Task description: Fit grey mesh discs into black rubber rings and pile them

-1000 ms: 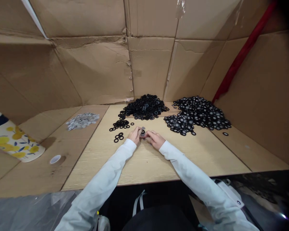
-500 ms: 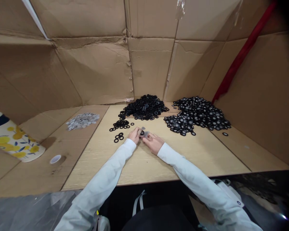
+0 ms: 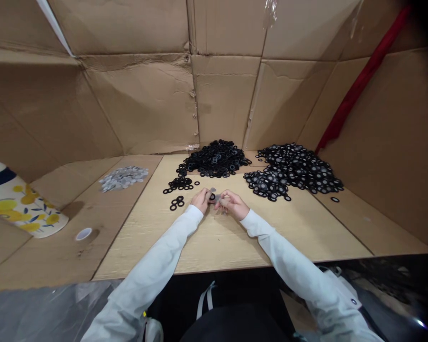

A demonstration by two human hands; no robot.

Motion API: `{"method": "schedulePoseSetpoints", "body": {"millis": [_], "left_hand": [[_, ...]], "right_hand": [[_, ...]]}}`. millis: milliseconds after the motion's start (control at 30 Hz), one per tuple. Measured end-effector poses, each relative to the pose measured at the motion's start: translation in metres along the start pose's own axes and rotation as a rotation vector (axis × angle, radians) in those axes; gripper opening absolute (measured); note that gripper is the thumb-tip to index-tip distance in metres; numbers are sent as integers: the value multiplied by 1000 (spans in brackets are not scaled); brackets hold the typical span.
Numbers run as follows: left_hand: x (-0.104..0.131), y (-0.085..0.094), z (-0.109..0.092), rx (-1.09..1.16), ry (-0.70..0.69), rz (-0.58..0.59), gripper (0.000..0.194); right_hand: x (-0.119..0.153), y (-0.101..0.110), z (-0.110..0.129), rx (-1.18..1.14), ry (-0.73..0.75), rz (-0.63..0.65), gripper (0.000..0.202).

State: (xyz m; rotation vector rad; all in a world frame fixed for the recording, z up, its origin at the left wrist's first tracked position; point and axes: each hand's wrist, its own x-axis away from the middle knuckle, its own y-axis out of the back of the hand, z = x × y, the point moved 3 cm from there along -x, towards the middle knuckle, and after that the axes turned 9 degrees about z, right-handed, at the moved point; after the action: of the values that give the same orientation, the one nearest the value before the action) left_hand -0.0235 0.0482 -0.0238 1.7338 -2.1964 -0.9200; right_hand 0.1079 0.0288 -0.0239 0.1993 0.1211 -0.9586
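Two hands, one black ring [image 3: 212, 196] between them

Since the last picture, the right hand [image 3: 234, 205] has lifted and drawn slightly away from the left hand [image 3: 200, 200], so the steadying of the ring now seems to fall to the left. The ring sits at the left fingertips, pinched there. The right fingers are bunched just beside it, apparently grasping grey discs [image 3: 218, 197], though the blur makes that grip hard to confirm. Loose rings [image 3: 177, 203] lie near the left wrist.

The pale tabletop [image 3: 231, 247] carries heaped black rings [image 3: 214, 160].
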Motion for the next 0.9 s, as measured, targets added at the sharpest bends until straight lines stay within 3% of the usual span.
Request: {"method": "schedulePoseSetpoints", "body": {"millis": [100,200,267,367,400,533,600,667,800,833,900], "left_hand": [[1,0,-2,-16,10,-4,19],[2,0,-2,5,10,4,18],[2,-2,-1,49,15,25,19],[1,-4,0,109,29,51,22],[2,-5,0,116,28,53,22],[3,-3,-5,103,24,35,18],[4,-3,-6,88,28,32,18],[4,-3,-5,92,34,38,19],[2,-5,-1,101,41,40,22],[2,-5,-1,95,34,36,22],[3,-4,-1,88,24,23,21]], "right_hand": [[2,1,1,125,-35,-52,13],[10,-4,8,259,-86,11,13],[17,-9,11,174,-155,192,15],[28,-15,9,-89,-354,651,21],[29,-14,8,-161,-373,696,24],[16,0,3,-239,-239,381,27],[13,0,1,-189,-205,320,25],[15,-4,1,-173,-213,387,23],[28,-13,9,-251,-329,713,24],[29,-13,11,-278,-341,748,26],[26,-9,15,-329,-310,679,29]]}}
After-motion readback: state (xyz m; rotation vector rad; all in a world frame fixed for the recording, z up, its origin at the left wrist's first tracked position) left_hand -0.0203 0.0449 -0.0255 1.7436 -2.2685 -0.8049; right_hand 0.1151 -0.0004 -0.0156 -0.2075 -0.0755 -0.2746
